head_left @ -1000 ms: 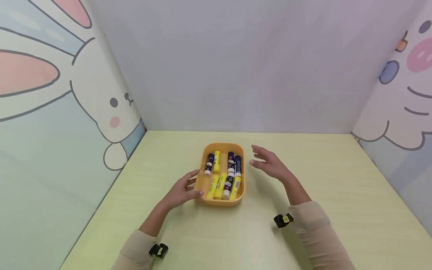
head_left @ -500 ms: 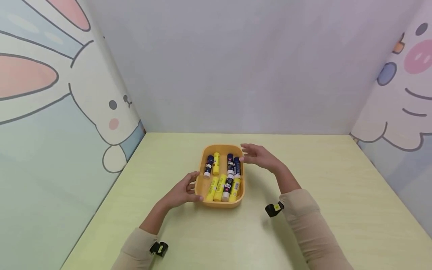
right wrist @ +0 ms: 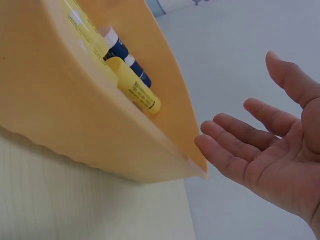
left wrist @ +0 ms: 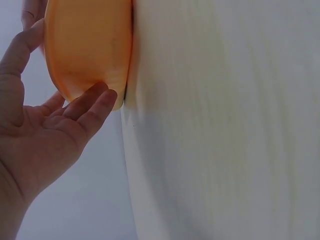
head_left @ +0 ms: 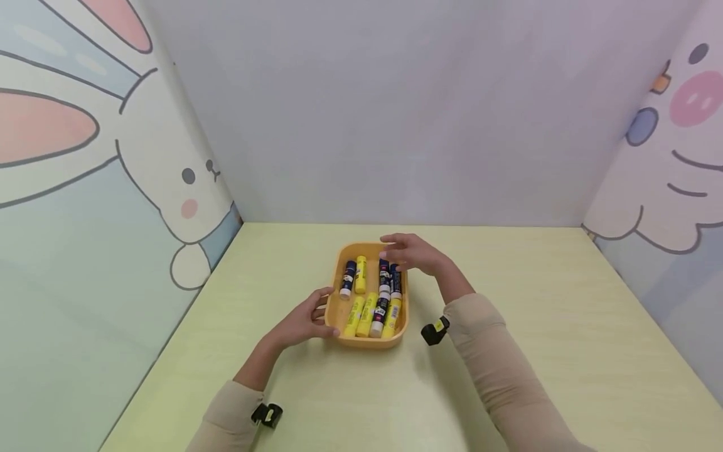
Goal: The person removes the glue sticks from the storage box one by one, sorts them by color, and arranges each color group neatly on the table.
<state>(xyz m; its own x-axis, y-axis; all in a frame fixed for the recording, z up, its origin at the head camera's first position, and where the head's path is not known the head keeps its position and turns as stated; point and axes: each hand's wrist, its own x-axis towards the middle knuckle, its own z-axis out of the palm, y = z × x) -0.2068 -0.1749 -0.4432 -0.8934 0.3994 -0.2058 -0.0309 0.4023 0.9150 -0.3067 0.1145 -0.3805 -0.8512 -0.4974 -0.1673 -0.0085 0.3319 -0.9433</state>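
An orange plastic tray [head_left: 332, 317] sits mid-table with several yellow and navy-and-white glue sticks lying in it. My left hand [head_left: 302, 322] holds the tray's near left corner, thumb at the rim and fingers against the outer wall. In the left wrist view, fingertips meet the tray wall [left wrist: 90, 45] low down. Above the tray's far right part hovers my right hand [head_left: 417, 254], fingers extended and partly hiding a navy glue stick [head_left: 385, 276]. The right wrist view shows this hand's loose, spread fingers holding nothing, with a yellow glue stick [right wrist: 135, 86] inside the tray beyond them.
The pale wooden table [head_left: 536, 314] extends around the tray. A grey-white wall [head_left: 384, 113] stands behind it, and side walls carry cartoon animal pictures. Both forearms wear beige sleeves [head_left: 486, 345] with a small black wrist camera [head_left: 435, 331].
My right hand has moved left from beside the tray to above its far right part. The left hand stays at the tray's corner. The glue sticks lie as before.
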